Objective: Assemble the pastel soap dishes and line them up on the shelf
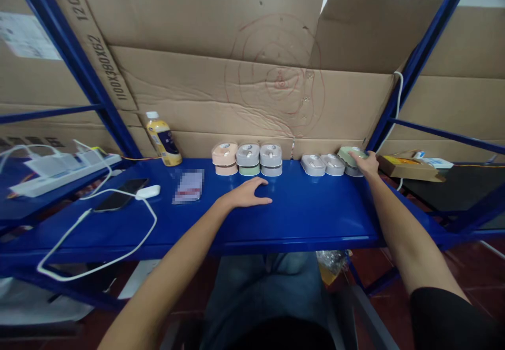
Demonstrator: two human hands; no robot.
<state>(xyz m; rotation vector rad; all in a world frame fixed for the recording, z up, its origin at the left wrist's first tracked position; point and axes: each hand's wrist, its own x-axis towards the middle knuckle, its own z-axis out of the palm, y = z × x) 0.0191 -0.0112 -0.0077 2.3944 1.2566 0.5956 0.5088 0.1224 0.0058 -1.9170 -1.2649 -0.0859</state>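
Observation:
My right hand (367, 163) grips a small green box (349, 153) with rounded corners, at the right end of a row. Under it sits a grey box (352, 171); whether the two touch I cannot tell. Just left stand two more grey boxes (313, 165), side by side. My left hand (250, 192) hovers over or rests on the blue tabletop, thumb and fingers apart, holding nothing. Behind it are three stacks of two: a peach box (224, 154) on peach, a grey box (248, 155) on green, and a grey box (271, 155) on grey.
A yellow drink bottle (164, 139) stands at the back left. In front lie a blurred-out flat item (189, 186), a dark phone (121, 195) and a looping white cable (155, 218). A power strip (65, 175) is farther left. Cardboard (189, 92) walls the back; blue posts (419, 55) flank it.

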